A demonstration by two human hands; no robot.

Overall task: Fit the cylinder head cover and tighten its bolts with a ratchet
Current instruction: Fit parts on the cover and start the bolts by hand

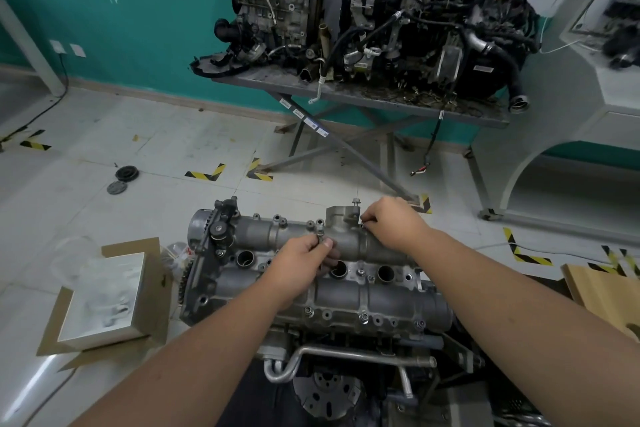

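The grey cylinder head cover (363, 291) lies on the engine in front of me, with three round plug wells along its middle. My left hand (304, 262) pinches a bolt (320, 231) between thumb and fingers at the cover's far ridge. My right hand (394, 222) pinches a small bolt at the far edge, just beside a raised bracket (341, 217) where another bolt (355, 202) stands upright. Several bolts sit along the near edge (363, 317). No ratchet is in view.
An open cardboard box (104, 295) with a shiny tray and plastic bags lies on the floor to the left. Two round parts (126, 173) rest farther off. A metal stand (363, 94) carrying two engines is behind. A wooden board (606, 291) lies at right.
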